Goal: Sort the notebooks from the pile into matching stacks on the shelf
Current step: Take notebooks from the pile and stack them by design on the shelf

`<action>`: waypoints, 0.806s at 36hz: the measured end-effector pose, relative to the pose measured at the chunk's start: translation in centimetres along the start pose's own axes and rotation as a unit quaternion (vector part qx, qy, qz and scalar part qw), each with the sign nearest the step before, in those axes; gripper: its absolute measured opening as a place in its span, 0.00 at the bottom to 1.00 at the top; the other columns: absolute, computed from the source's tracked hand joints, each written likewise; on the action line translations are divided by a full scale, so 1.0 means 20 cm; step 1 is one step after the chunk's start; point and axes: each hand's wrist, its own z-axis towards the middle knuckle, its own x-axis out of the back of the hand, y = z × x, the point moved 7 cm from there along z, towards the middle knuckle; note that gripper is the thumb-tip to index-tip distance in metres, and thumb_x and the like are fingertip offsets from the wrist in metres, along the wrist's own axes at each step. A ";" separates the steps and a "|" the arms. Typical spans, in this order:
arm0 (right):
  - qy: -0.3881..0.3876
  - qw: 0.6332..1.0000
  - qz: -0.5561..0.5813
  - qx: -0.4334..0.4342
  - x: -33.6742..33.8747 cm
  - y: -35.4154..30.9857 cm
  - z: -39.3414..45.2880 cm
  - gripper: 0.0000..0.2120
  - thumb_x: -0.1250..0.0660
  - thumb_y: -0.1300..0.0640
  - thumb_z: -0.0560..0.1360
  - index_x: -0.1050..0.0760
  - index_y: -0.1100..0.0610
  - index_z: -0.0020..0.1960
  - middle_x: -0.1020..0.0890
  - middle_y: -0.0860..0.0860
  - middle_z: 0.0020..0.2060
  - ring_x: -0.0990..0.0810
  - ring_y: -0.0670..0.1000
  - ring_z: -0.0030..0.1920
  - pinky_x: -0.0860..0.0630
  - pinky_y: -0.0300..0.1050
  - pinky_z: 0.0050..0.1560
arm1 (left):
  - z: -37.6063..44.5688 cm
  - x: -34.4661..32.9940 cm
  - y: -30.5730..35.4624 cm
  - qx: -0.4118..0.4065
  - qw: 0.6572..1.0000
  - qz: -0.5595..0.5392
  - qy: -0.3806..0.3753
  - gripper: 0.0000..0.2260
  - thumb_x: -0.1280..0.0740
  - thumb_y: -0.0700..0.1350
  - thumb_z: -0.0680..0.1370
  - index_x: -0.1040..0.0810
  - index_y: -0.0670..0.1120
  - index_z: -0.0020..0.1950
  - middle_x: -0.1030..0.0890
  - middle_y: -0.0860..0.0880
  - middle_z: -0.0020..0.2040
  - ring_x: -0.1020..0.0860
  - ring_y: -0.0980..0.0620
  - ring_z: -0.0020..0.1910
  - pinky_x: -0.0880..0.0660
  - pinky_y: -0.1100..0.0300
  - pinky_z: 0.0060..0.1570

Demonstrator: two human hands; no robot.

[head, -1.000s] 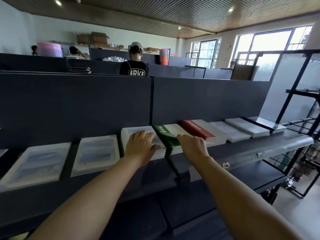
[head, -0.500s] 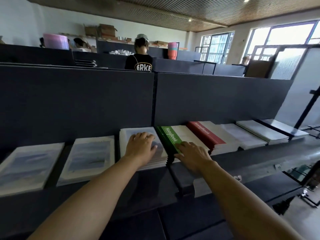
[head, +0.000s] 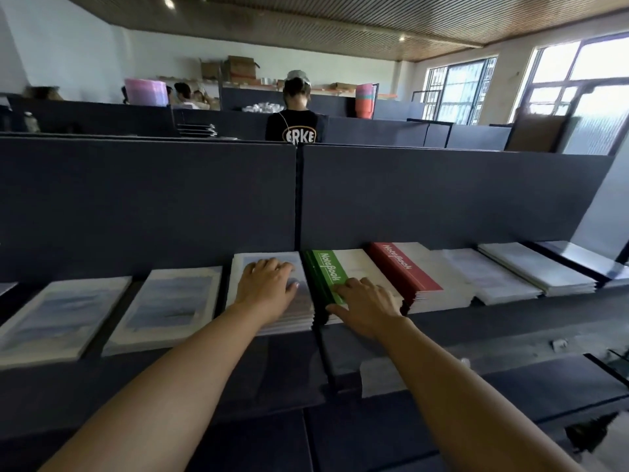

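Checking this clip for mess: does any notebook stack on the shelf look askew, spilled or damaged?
Nothing stands out. The left hand rests flat on a blue-cover stack, the right hand on the green-spine stack; the red-spine stack and the others lie flat in a row.

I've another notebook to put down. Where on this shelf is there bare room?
Bare shelf runs along the front edge, before the red stack and white stacks. Narrow dark gaps part the blue stacks. The middle is crowded: left hand and right hand rest on stacks there.
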 end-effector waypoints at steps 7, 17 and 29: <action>-0.002 1.000 0.013 0.016 0.00 -0.03 0.01 0.26 0.46 0.38 0.79 0.34 0.51 0.71 0.29 0.52 0.67 0.30 0.55 0.65 0.31 0.52 0.61 | -0.16 0.09 -0.09 0.059 0.998 0.027 0.004 0.20 0.46 0.56 0.82 0.34 0.50 0.72 0.31 0.50 0.70 0.33 0.47 0.69 0.38 0.52 0.67; 0.096 0.990 0.027 0.104 0.13 -0.39 0.02 0.28 0.52 0.37 0.80 0.36 0.52 0.72 0.29 0.51 0.68 0.30 0.54 0.65 0.33 0.49 0.62 | -0.54 0.25 -0.39 0.167 0.984 0.062 0.014 0.20 0.45 0.55 0.82 0.33 0.49 0.72 0.30 0.50 0.69 0.33 0.47 0.68 0.38 0.53 0.67; 0.083 0.956 0.023 0.281 0.20 -1.32 -0.04 0.23 0.51 0.42 0.82 0.35 0.53 0.70 0.29 0.52 0.66 0.30 0.55 0.64 0.36 0.50 0.62 | -1.18 0.49 -0.90 0.288 0.950 0.114 0.026 0.18 0.44 0.54 0.81 0.31 0.50 0.70 0.29 0.50 0.67 0.32 0.48 0.67 0.38 0.54 0.67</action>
